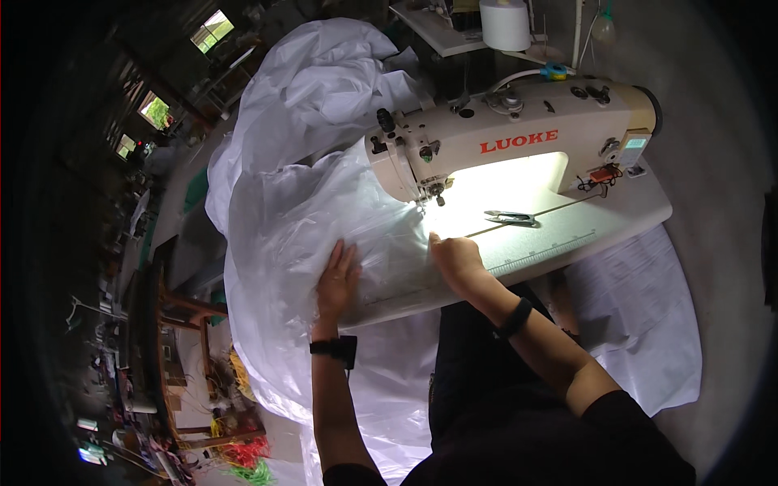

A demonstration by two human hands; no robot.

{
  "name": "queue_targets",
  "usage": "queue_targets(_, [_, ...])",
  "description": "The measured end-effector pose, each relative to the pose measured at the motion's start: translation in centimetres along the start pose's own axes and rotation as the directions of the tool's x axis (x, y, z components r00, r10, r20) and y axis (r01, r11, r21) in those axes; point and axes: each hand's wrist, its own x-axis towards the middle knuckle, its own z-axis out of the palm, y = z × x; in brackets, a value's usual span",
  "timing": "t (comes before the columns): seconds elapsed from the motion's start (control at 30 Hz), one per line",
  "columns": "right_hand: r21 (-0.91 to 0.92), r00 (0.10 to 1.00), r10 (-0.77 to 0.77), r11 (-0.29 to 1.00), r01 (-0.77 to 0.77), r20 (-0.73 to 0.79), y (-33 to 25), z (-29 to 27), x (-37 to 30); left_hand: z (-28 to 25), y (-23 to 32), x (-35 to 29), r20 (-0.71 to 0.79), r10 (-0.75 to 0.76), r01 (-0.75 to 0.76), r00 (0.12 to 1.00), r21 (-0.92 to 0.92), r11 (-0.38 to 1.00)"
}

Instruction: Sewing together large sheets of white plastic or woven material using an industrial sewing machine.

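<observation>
A large, thin, shiny white sheet (284, 219) lies bunched over the left of a sewing machine (519, 130) and hangs down in front of its table. My left hand (338, 282) rests on the sheet with its fingers stretched out, left of the needle area. Close in front of the presser foot (423, 206), my right hand (457, 261) is closed, thumb and fingers pinching at the sheet's edge. Bright lamp light washes out the cloth around those fingertips. Thread snips (510, 218) lie on the machine table to the right of the needle.
The machine table (600, 223) carries a printed ruler strip (551, 249) along its near side. A white thread cone (505, 24) stands behind the machine. More white material (640, 324) hangs below on the right. Wooden framing (190, 304) and red and green strands (247, 449) are at left.
</observation>
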Motion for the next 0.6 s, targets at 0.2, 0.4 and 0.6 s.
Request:
queue_targets(0.2, [0.311,0.997,0.031,0.949,-0.051,0.067,1.9,-1.7,0.1,2.5,6.0,1.4,-0.080,0.078,-0.098,0.994,-0.292,0.951])
queue_targets(0.4, [0.579,0.993,0.067,0.808,-0.108,0.093,3.6,-1.9,-0.4,4.4,12.2,2.7,-0.093,-0.024,-0.012,0.995,-0.369,0.929])
queue_targets(0.6, [0.624,0.989,0.079,0.769,-0.141,0.126,3.7,-2.1,-0.2,4.8,10.1,4.4,0.043,-0.194,0.185,0.980,-0.562,0.807])
